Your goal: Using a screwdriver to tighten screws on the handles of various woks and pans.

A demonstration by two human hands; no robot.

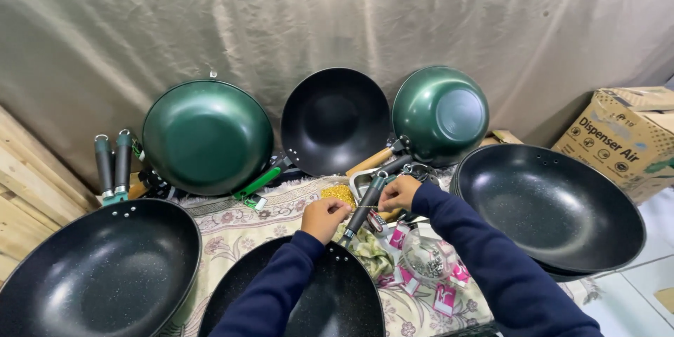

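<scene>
Left hand [324,217] and right hand [399,193]: fingers pinched on a small gold piece at a dark handle [365,209]. Handle lies unattached above the handleless black wok [309,302]; fitting looks just begun.

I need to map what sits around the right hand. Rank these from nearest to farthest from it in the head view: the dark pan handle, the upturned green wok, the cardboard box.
From the right hand:
1. Dark pan handle, just left, beside the fingers.
2. Upturned green wok, behind, against the cloth.
3. Cardboard box, far right.
</scene>
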